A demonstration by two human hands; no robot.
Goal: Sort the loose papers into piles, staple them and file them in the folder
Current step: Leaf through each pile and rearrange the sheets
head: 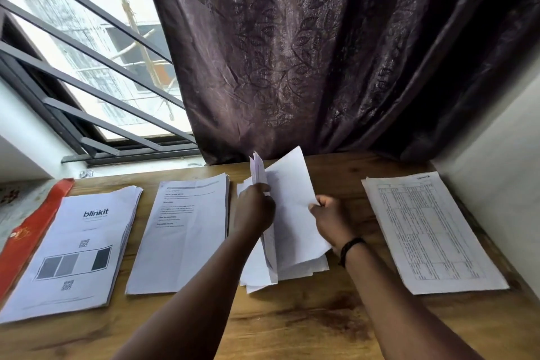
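Head view: a wooden table (292,324) fills the lower half of the frame, with four groups of paper lying across it from left to right.

At lower left is the blinkit pile (73,254) (logo, QR codes and grey bars on its top sheet), its left edge overlapping a red folder (26,231) that runs along the left border of the frame. Just right of it, with a narrow strip of bare wood between, lies the text pile (181,231), its edges fairly square.

In the centre sits the loose stack (304,266), fanned and uneven, with corners sticking out at its lower edge.

The left hand (255,207) grips a raised sheaf (258,170) of pages, lifted on edge above that stack. The right hand (330,215), a dark band (350,248) on its wrist, pinches the right edge of a single sheet (292,207) that tilts up off the stack, blank side showing.

At right lies the table-form pile (432,234) (dense grid print), well apart from the centre stack with a broad lane of bare wood between; its right edge comes close to the white wall (508,199).

The whole near band of the table, along the bottom of the frame, is bare wood crossed only by the two forearms.

Behind the table's far edge hangs a dark patterned curtain (321,53); a barred window (87,53) fills the upper left.
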